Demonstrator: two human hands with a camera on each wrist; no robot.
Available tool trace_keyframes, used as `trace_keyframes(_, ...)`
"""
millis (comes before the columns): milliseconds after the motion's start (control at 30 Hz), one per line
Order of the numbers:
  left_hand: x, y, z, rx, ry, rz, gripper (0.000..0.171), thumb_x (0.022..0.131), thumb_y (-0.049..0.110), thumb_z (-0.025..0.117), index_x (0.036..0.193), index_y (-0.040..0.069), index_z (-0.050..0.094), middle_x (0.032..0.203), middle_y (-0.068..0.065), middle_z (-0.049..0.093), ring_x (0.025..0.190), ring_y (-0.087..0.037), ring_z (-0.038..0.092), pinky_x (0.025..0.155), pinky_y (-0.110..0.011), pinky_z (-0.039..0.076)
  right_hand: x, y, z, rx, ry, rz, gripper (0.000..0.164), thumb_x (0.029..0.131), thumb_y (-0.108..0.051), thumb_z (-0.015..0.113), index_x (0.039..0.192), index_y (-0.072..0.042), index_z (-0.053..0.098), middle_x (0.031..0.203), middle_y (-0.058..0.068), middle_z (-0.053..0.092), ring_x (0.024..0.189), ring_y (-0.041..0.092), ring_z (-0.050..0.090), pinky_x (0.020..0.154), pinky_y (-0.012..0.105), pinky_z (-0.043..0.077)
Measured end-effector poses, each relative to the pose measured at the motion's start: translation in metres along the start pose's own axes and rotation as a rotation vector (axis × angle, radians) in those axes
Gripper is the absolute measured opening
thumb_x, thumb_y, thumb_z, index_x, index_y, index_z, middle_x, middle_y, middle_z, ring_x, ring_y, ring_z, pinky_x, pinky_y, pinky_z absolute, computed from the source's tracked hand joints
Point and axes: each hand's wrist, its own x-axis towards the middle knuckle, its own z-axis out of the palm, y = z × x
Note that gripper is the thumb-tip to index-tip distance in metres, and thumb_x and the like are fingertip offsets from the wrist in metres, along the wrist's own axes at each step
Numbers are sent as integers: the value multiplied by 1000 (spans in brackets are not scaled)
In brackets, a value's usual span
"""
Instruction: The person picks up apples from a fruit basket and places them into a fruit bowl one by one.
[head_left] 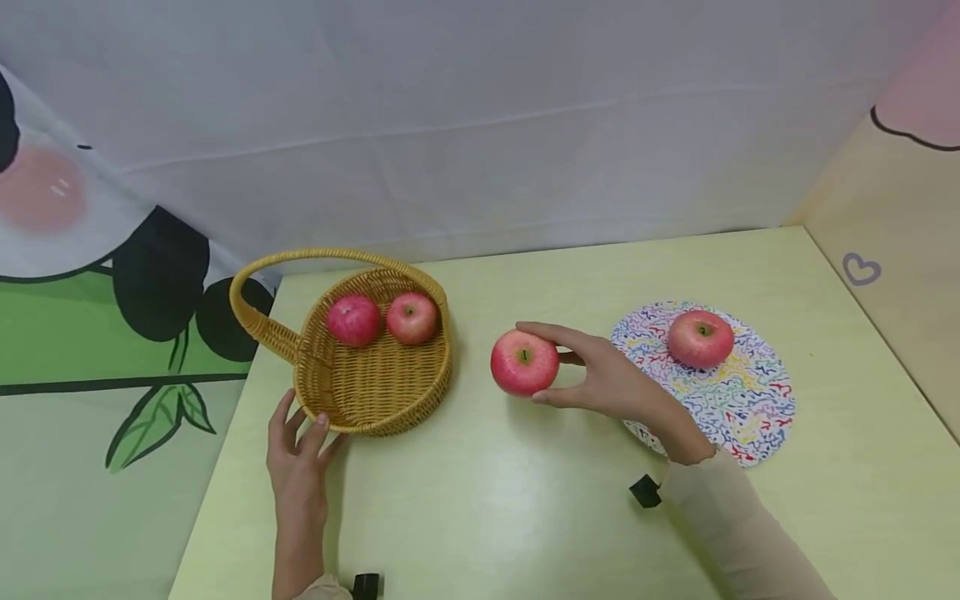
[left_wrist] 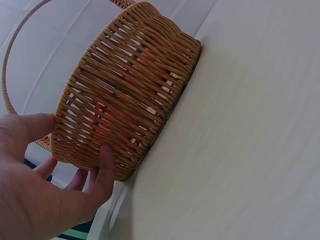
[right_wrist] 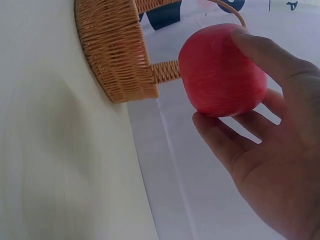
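Observation:
In the head view, my right hand (head_left: 611, 379) holds a red apple (head_left: 524, 363) between thumb and fingers, above the table between basket and plate. The right wrist view shows that apple (right_wrist: 220, 70) raised off the tabletop. At the left stands a wicker basket (head_left: 390, 392) with a tall arched handle. Two apples lie inside it, a darker one (head_left: 354, 321) and a lighter one (head_left: 412, 318). My left hand (head_left: 297, 462) grips the basket's near-left side, thumb and fingers spread on the weave (left_wrist: 117, 95). Another apple (head_left: 701, 339) rests on a round multicoloured plate (head_left: 750, 417) at the right.
A pale table (head_left: 480, 517) carries everything. Behind it hangs a white cloth wall (head_left: 480, 167), with a cartoon-printed panel (head_left: 75, 333) at the left and a beige wall (head_left: 892, 250) at the right. The right forearm passes over the plate's near edge.

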Motion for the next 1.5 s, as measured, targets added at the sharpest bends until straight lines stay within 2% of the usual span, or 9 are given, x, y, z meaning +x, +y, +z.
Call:
trace_keyframes(200,-1,0,-1,-1,5,-14,67,103,17,67,160,34,36,152,-1,41,135,-23,51,84,-25,64,-10,8,-3,2,54,44,82,85,-29,88,155,-41,46,157,-15,50,143,13,50,114,48,51)
trace_keyframes(633,-1,2,1,14,12,-14,67,103,18,67,160,34,36,153,-1,41,135,-23,50,83,-24,64,-36,22,-10,-45,175,139,84,85,-25,88,156,-39,45,160,-6,49,142,23,52,110,53,54)
trace_keyframes(800,-2,2,2,24,8,-11,67,103,20,67,160,34,36,154,-2,40,135,-23,50,83,-24,63,-49,29,-12,-43,242,184,84,87,-30,87,157,-38,43,159,4,50,138,35,58,100,56,59)
trace_keyframes(900,-2,2,2,28,11,-9,67,103,19,67,160,34,36,154,-2,40,135,-23,50,83,-23,63,-56,34,-12,-47,274,199,84,88,-31,86,158,-38,42,160,7,50,136,38,60,99,56,59)
trace_keyframes(1167,-4,1,2,26,17,-11,67,103,20,67,160,34,36,155,-3,39,136,-23,50,83,-23,63,-71,41,-14,-35,365,243,82,89,-30,86,158,-37,43,161,4,48,137,32,58,105,52,55)
trace_keyframes(1233,-4,1,2,27,18,-15,67,103,19,67,160,34,36,155,-3,39,136,-23,50,83,-24,63,-75,43,-14,-55,393,251,82,88,-30,86,158,-35,44,159,5,49,136,33,58,104,47,57)
trace_keyframes(1367,-5,2,2,18,22,-15,67,103,19,67,160,34,36,154,-2,39,136,-23,49,83,-24,63,-80,48,-13,-113,449,257,82,87,-31,87,158,-31,45,155,9,53,133,33,59,102,29,58)
trace_keyframes(1433,-5,2,2,15,17,-8,66,103,18,67,160,33,37,154,-2,40,136,-23,50,84,-24,63,-82,52,-13,-135,478,261,83,87,-30,87,158,-29,45,155,10,53,133,33,59,103,30,57)
trace_keyframes(1500,-4,3,3,15,13,-2,66,103,19,67,160,33,37,153,-2,40,136,-23,50,84,-24,63,-84,55,-12,-143,499,273,84,86,-30,88,159,-28,44,155,11,52,134,34,58,104,37,55)
